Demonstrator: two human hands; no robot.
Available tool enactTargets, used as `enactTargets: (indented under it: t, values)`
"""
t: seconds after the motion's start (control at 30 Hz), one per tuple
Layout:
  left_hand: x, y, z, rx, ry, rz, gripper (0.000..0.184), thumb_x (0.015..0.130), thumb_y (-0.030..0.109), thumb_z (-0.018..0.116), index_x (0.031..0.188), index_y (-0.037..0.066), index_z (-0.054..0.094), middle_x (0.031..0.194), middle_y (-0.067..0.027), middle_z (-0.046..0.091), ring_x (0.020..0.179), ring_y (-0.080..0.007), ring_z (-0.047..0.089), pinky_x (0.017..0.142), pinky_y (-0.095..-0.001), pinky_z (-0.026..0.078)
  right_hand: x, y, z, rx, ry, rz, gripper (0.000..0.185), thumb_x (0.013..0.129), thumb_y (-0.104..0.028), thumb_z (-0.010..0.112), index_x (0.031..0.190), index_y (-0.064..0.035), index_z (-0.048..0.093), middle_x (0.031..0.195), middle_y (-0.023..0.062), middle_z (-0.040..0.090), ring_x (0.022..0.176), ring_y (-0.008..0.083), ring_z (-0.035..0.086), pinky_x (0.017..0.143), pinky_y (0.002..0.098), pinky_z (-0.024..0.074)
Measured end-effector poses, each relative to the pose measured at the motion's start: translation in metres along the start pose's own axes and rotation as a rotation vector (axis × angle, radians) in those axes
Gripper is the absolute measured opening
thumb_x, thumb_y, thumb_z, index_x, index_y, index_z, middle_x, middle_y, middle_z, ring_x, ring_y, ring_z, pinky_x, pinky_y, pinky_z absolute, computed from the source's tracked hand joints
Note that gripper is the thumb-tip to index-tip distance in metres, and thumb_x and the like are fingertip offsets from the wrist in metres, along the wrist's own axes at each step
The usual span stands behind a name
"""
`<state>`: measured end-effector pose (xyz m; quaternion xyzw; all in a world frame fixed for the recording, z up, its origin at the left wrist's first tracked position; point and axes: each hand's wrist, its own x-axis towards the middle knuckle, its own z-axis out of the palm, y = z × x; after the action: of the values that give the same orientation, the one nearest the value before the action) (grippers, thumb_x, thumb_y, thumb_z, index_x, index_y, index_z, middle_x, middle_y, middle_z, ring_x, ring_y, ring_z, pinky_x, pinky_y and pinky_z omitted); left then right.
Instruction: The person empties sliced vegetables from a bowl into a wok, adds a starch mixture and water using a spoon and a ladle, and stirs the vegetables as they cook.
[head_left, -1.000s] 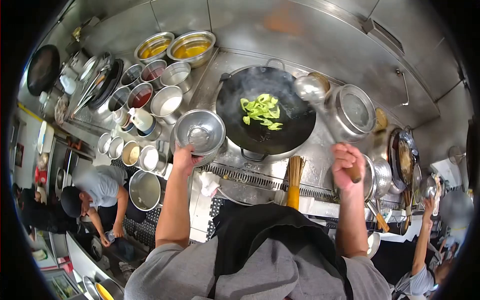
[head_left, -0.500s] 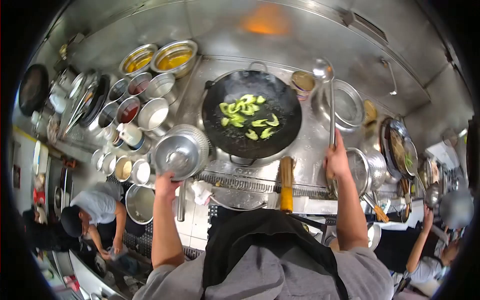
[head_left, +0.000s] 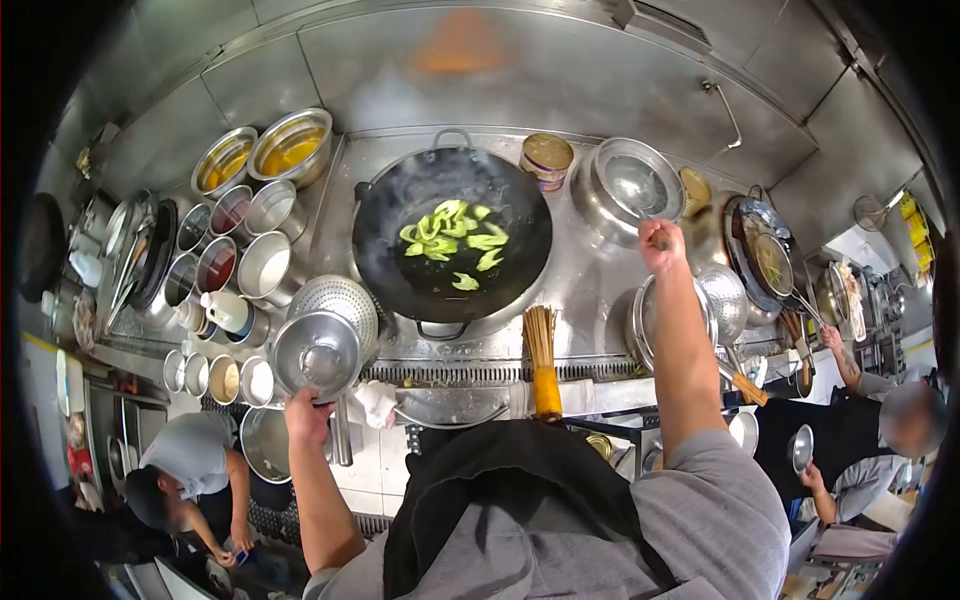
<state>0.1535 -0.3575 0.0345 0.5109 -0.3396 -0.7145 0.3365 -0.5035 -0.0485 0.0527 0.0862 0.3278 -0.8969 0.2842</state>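
My left hand [head_left: 308,418] grips the rim of a metal bowl [head_left: 317,352], which overlaps a perforated strainer [head_left: 345,297] left of the wok. My right hand [head_left: 662,246] is closed round the handle of a ladle [head_left: 661,240]. The ladle points away from me, its head down in a metal pot [head_left: 597,208] of clear liquid right of the wok. In the black wok [head_left: 390,280] lie pale-green sliced vegetables [head_left: 440,228], with steam rising. Neither hand touches the wok.
A bamboo brush [head_left: 543,365] stands at the front edge; an open tin [head_left: 547,160] sits behind the wok. Seasoning pots [head_left: 266,262] and bowls of yellow liquid [head_left: 290,148] crowd the left. Co-workers are at lower left [head_left: 195,450] and right [head_left: 850,430].
My right hand has moved forward, bringing the raised ladle down into the pot of liquid. My left hand still holds the bowl. The view has shifted right.
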Motion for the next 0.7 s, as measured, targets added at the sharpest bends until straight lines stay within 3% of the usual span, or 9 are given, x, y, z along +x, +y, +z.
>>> enactTargets:
  t: [0.07, 0.1, 0.13, 0.17, 0.27, 0.33, 0.43, 0.63, 0.7]
  values:
    - [-0.006, 0.009, 0.009, -0.002, 0.011, -0.003, 0.035, 0.078, 0.002, 0.050, 0.113, 0.000, 0.049, 0.094, -0.0139, 0.061, 0.072, -0.0258, 0.063, 0.053, -0.0353, 0.053, -0.010, 0.013, 0.008, 0.053, -0.063, -0.040, 0.012, 0.079, 0.001, 0.051, 0.069, -0.0009, 0.044, 0.066, 0.0061, 0.046, 0.057, 0.0143, 0.047, 0.049, 0.0244, 0.0472]
    - [-0.005, 0.012, 0.010, -0.011, 0.011, 0.007, 0.032, 0.078, 0.002, 0.050, 0.110, -0.001, 0.051, 0.094, -0.0149, 0.061, 0.075, -0.0279, 0.062, 0.055, -0.0377, 0.052, -0.032, 0.011, 0.022, 0.141, -0.184, 0.089, 0.012, 0.079, 0.001, 0.052, 0.070, -0.0004, 0.044, 0.067, 0.0057, 0.045, 0.058, 0.0139, 0.047, 0.053, 0.0236, 0.0472]
    - [0.022, -0.003, -0.013, -0.065, -0.016, -0.044, 0.032, 0.078, 0.001, 0.051, 0.109, -0.001, 0.051, 0.094, -0.0157, 0.060, 0.077, -0.0296, 0.062, 0.057, -0.0387, 0.051, -0.054, 0.015, 0.035, 0.121, -0.217, 0.027, 0.012, 0.081, 0.002, 0.052, 0.072, -0.0004, 0.044, 0.068, 0.0054, 0.045, 0.057, 0.0136, 0.046, 0.054, 0.0238, 0.0464]
    - [0.010, 0.010, 0.003, -0.035, 0.021, -0.021, 0.030, 0.078, 0.001, 0.051, 0.108, -0.001, 0.050, 0.095, -0.0161, 0.060, 0.078, -0.0296, 0.062, 0.056, -0.0382, 0.051, -0.063, 0.015, 0.042, 0.134, -0.256, 0.110, 0.013, 0.083, 0.002, 0.051, 0.073, -0.0010, 0.043, 0.069, 0.0047, 0.044, 0.057, 0.0124, 0.045, 0.053, 0.0220, 0.0450]
    - [0.026, 0.014, 0.002, -0.015, -0.011, -0.042, 0.038, 0.078, -0.001, 0.049, 0.116, 0.001, 0.046, 0.095, -0.0162, 0.058, 0.080, -0.0299, 0.061, 0.058, -0.0386, 0.053, -0.118, 0.020, 0.072, 0.110, -0.262, 0.247, 0.008, 0.089, -0.002, 0.049, 0.085, 0.0024, 0.043, 0.071, 0.0025, 0.044, 0.059, 0.0076, 0.050, 0.049, 0.0208, 0.0437]
    - [0.036, 0.013, 0.008, 0.014, -0.002, -0.023, 0.045, 0.078, -0.001, 0.047, 0.122, 0.004, 0.040, 0.099, -0.0172, 0.056, 0.078, -0.0301, 0.061, 0.057, -0.0381, 0.054, -0.159, 0.029, 0.094, 0.192, -0.312, 0.377, 0.006, 0.089, -0.003, 0.048, 0.085, -0.0020, 0.043, 0.070, 0.0006, 0.045, 0.059, 0.0077, 0.045, 0.050, 0.0195, 0.0407]
    - [0.028, 0.020, 0.038, 0.059, 0.071, 0.036, 0.027, 0.080, 0.002, 0.049, 0.106, -0.003, 0.051, 0.090, -0.0165, 0.061, 0.072, -0.0284, 0.062, 0.054, -0.0351, 0.051, -0.203, 0.055, 0.109, 0.356, -0.394, 0.461, 0.009, 0.090, -0.002, 0.048, 0.091, 0.0038, 0.041, 0.081, 0.0045, 0.044, 0.058, 0.0083, 0.051, 0.049, 0.0223, 0.0472]
    - [0.064, 0.000, 0.032, 0.067, -0.052, -0.040, 0.016, 0.083, 0.002, 0.051, 0.096, -0.007, 0.053, 0.087, -0.0168, 0.060, 0.073, -0.0288, 0.062, 0.054, -0.0358, 0.052, -0.233, 0.118, 0.115, 0.578, -0.389, 0.773, 0.006, 0.092, -0.005, 0.047, 0.088, -0.0014, 0.044, 0.073, 0.0001, 0.048, 0.060, 0.0062, 0.053, 0.052, 0.0202, 0.0451]
    - [0.064, 0.002, 0.032, 0.066, -0.062, -0.037, 0.017, 0.082, 0.002, 0.050, 0.096, -0.006, 0.052, 0.087, -0.0165, 0.060, 0.073, -0.0288, 0.062, 0.054, -0.0357, 0.053, -0.232, 0.139, 0.107, 0.488, -0.271, 0.794, 0.014, 0.089, -0.003, 0.048, 0.101, 0.0021, 0.045, 0.078, 0.0036, 0.047, 0.056, 0.0082, 0.051, 0.046, 0.0224, 0.0454]
